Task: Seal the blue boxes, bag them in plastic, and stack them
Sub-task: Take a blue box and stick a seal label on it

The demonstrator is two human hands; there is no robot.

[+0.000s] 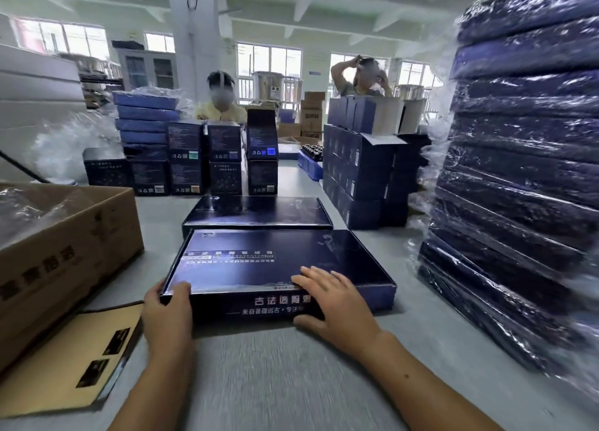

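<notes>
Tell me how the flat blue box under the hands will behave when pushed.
Likely stiff: the flat blue box shows crisp, straight edges under the right hand. Wide and low, it should slide, not tip. Its glossy lid may be slippery.

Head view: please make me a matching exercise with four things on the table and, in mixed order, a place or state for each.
1. near blue box
2. second blue box
3. cardboard carton
4. stack of bagged boxes

A. tall, at the right, in plastic
B. left hand grips its corner, right hand presses its lid
C. open, at the left
D. flat, directly behind the near one, untouched

Pairs: 1-B, 2-D, 3-C, 4-A
</notes>
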